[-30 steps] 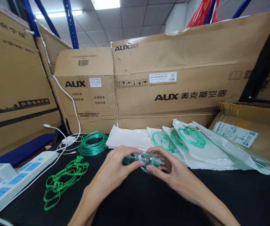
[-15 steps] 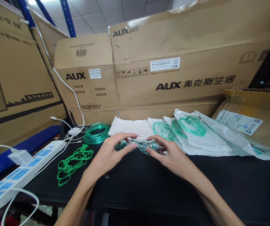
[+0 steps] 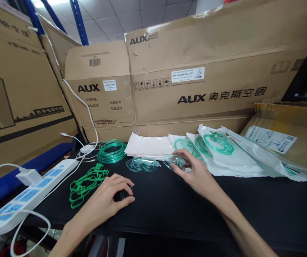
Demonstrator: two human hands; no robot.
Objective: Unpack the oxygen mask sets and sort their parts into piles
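My right hand pinches a clear green-tinted mask piece on the black table, just in front of the packaged masks. My left hand rests lower on the table with its fingers curled over a small dark thing I cannot make out. Between the hands, further back, a stack of clear mask shells lies free on the table. Green elastic straps lie left of my left hand, and a coil of green tubing sits behind them.
Sealed white bags with green masks fan out at the back right beside a white flat pack. A white power strip with cables lies at the left. Big AUX cardboard boxes wall the table's back; another carton stands right.
The hands have parted. My left hand left the mask shells and came down toward me onto the table; the shells now lie alone. My right hand stays on its piece.
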